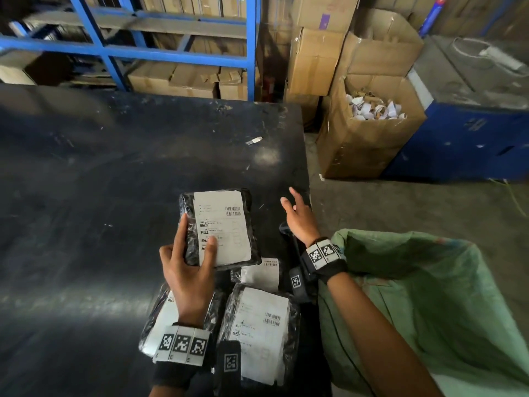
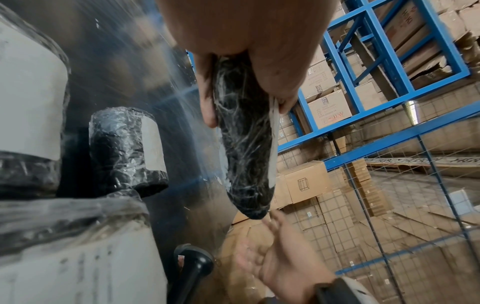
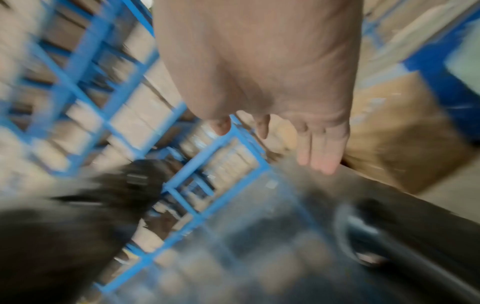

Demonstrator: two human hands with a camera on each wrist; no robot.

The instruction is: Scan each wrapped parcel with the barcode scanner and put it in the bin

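While the left hand [image 1: 187, 277] grips a black wrapped parcel [image 1: 220, 227] by its near end, thumb on the white label and the parcel held above the dark bench [image 1: 114, 173], the right hand [image 1: 299, 217] hovers just right of that parcel with fingers spread and holding nothing. Three more wrapped parcels [image 1: 259, 328] lie on the bench nearer the person than the held parcel, the black barcode scanner [image 2: 193, 265] lies below the right hand, and the green bin [image 1: 429, 296] stands to the parcel's right beside the bench
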